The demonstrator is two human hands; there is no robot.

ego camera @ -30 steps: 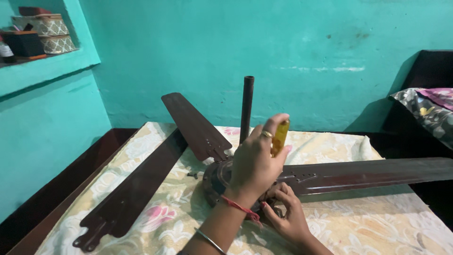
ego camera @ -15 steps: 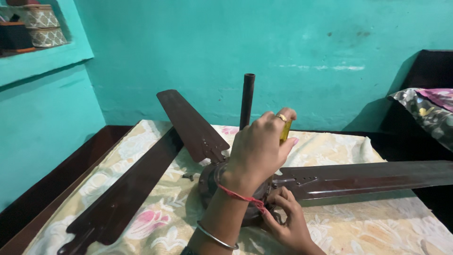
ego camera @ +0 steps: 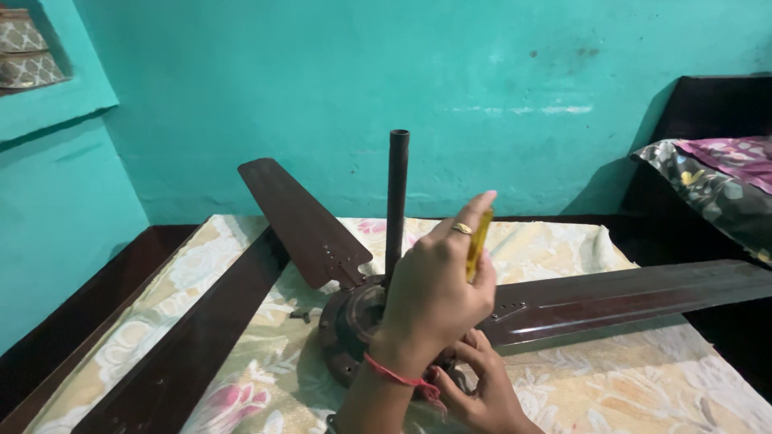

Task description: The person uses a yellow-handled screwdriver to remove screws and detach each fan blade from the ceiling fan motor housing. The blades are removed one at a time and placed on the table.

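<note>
Steady: your left hand (ego camera: 434, 293) clasps the yellow screwdriver (ego camera: 478, 243) upright; right hand (ego camera: 474, 386), at 6 o'clock, pinches the fan motor (ego camera: 350, 321).

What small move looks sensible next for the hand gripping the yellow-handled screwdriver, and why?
Probably another turn of the screwdriver, kept upright. The left hand grips its yellow handle from above, over the fan motor, near where the right-side blade joins it. The right hand steadies that spot underneath. The tip is hidden, so this is a guess.
</note>
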